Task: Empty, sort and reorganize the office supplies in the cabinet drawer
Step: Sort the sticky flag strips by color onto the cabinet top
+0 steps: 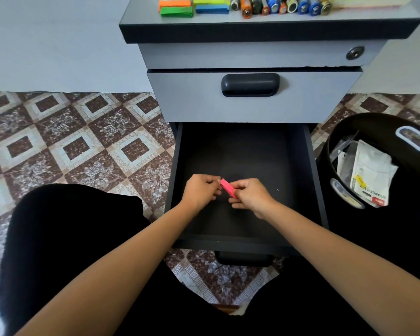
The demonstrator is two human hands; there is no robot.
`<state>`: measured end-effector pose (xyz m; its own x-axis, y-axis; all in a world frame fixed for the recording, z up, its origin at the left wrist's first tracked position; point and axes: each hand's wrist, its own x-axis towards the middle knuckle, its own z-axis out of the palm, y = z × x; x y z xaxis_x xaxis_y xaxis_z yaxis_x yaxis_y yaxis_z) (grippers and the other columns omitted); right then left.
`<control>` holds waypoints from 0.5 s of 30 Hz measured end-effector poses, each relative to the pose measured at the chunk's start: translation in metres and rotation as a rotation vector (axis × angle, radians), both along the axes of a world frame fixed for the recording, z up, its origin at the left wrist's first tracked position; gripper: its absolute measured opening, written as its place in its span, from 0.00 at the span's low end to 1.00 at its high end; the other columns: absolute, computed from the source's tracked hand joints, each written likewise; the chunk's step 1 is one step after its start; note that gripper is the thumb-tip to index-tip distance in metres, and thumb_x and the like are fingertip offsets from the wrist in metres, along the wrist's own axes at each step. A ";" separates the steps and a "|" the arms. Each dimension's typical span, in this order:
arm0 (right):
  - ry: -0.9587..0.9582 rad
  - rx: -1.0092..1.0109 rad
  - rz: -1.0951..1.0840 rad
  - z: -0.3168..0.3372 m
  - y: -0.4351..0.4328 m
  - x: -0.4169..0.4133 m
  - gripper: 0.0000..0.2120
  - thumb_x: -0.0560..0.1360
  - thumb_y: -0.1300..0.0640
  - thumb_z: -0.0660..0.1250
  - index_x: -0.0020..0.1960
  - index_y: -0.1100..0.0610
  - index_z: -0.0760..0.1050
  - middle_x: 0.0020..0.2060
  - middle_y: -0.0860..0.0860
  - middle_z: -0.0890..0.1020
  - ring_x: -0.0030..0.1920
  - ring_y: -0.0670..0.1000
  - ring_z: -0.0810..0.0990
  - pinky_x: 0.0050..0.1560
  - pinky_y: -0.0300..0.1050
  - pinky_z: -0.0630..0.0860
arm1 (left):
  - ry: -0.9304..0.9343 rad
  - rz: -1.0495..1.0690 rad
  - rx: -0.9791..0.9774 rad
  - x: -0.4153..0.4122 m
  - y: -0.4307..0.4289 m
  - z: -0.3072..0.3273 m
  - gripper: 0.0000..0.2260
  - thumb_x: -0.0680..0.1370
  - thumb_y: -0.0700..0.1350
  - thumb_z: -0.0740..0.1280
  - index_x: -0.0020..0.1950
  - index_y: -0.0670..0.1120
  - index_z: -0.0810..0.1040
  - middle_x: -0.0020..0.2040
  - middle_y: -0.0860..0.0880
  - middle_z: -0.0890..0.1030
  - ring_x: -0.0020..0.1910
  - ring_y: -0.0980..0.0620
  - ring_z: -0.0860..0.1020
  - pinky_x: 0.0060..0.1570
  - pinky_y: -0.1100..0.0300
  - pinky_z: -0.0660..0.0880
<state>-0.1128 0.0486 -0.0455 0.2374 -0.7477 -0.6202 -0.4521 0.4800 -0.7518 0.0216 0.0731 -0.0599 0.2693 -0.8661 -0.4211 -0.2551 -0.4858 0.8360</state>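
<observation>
The right hand pinches one end of a pink sticky-note pad, and the left hand, fingers curled, pinches the other end. The pad sits between them, over the open drawer below. Both grips look slight: a slack pinch could drop the pad into the drawer, or peel its sheets apart as the hands separate.

pink sticky-note pad | slim, tilted | over open black drawer | near-centre, between both hands
</observation>
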 end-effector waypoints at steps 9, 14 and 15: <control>0.009 -0.005 -0.005 0.003 -0.002 0.002 0.11 0.78 0.66 0.61 0.57 0.62 0.79 0.50 0.56 0.80 0.50 0.53 0.81 0.51 0.45 0.80 | -0.114 -0.050 -0.048 -0.006 0.004 -0.005 0.11 0.76 0.39 0.66 0.57 0.41 0.81 0.42 0.46 0.83 0.44 0.51 0.82 0.53 0.54 0.78; 0.015 -0.038 0.015 0.004 -0.001 0.003 0.10 0.78 0.64 0.61 0.56 0.62 0.79 0.51 0.57 0.81 0.52 0.54 0.80 0.53 0.47 0.80 | -0.082 -0.016 -0.080 -0.010 0.005 -0.002 0.07 0.75 0.39 0.68 0.52 0.41 0.82 0.39 0.47 0.82 0.39 0.51 0.82 0.49 0.54 0.79; 0.026 -0.051 0.022 0.004 -0.001 0.003 0.11 0.78 0.64 0.62 0.57 0.62 0.79 0.50 0.57 0.80 0.52 0.54 0.80 0.54 0.47 0.79 | -0.070 -0.017 -0.079 -0.010 0.005 -0.002 0.06 0.75 0.38 0.68 0.51 0.41 0.81 0.39 0.48 0.82 0.38 0.52 0.81 0.48 0.55 0.80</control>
